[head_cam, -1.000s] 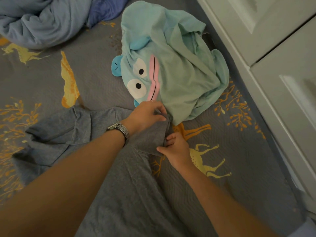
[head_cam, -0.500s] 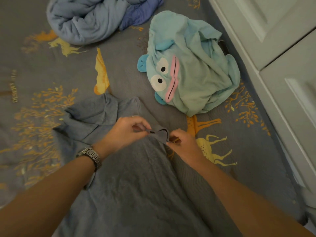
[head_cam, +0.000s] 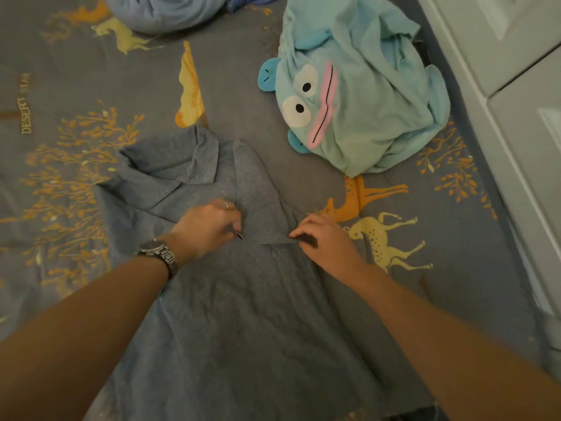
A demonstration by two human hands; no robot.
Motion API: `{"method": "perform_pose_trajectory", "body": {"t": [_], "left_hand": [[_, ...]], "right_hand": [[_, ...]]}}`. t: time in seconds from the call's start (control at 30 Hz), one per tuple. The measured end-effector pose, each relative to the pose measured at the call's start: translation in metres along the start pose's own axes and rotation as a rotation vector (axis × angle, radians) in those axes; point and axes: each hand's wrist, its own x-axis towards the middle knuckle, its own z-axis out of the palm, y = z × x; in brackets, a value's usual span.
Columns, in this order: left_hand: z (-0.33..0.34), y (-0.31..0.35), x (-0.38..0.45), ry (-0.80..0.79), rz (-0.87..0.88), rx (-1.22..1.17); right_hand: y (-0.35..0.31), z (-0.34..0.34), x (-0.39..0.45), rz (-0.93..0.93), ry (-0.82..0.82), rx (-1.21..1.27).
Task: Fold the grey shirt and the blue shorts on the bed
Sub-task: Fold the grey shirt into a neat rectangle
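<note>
The grey shirt (head_cam: 243, 314) lies spread on the bed, its collar (head_cam: 182, 165) up at the left and its body running down to the near edge. My left hand (head_cam: 209, 226), with a watch on the wrist, pinches one end of a sleeve edge that has been laid over the chest. My right hand (head_cam: 324, 238) pinches the other end of the same edge, so the cloth is stretched in a straight line between them. I cannot pick out the blue shorts for certain.
A light teal cartoon-face blanket (head_cam: 358, 95) sits bunched at the upper right. A crumpled blue-grey bundle (head_cam: 170, 10) lies at the top edge. White cabinet doors (head_cam: 516, 86) run along the bed's right side. The grey bedsheet (head_cam: 60, 86) carries orange and yellow prints.
Both hands have drawn the sleeve from beside the teal blanket down onto the shirt's chest. They then moved apart, pulling the edge taut.
</note>
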Motion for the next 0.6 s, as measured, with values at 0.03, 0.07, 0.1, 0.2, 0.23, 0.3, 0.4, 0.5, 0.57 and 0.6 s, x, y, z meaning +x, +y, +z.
{"method": "perform_pose_trajectory", "body": {"t": [0.03,0.07,0.1,0.2,0.23,0.3,0.4,0.5,0.57,0.6], "left_hand": [[0.003,0.000,-0.002,0.003,0.004,0.022],[0.006,-0.001,-0.004,-0.001,0.005,0.038],[0.008,-0.001,-0.006,-0.002,0.009,0.050],[0.013,-0.004,-0.011,-0.005,0.047,0.096],[0.012,-0.004,-0.012,-0.014,0.051,0.112],[0.008,-0.006,-0.014,-0.023,0.053,0.125],[0.002,-0.009,-0.017,-0.037,0.063,0.171],[-0.004,-0.016,-0.023,-0.065,0.035,0.187],[-0.011,-0.024,-0.030,-0.007,-0.002,0.127],[-0.018,-0.029,-0.035,0.031,-0.054,0.078]], "right_hand": [[0.000,0.002,-0.003,0.004,-0.027,-0.014],[0.000,0.003,-0.005,0.013,-0.053,-0.027],[0.000,0.003,-0.009,0.019,-0.080,-0.040],[0.000,0.000,-0.016,0.020,-0.174,-0.082],[0.000,-0.002,-0.017,0.028,-0.216,-0.097],[-0.003,-0.008,-0.017,0.044,-0.253,-0.094],[-0.014,-0.016,-0.009,0.046,-0.146,-0.057],[-0.030,-0.020,0.010,0.049,-0.018,-0.025],[-0.042,-0.021,0.028,0.060,0.017,-0.033],[-0.048,-0.022,0.039,0.059,0.032,-0.038]]}}
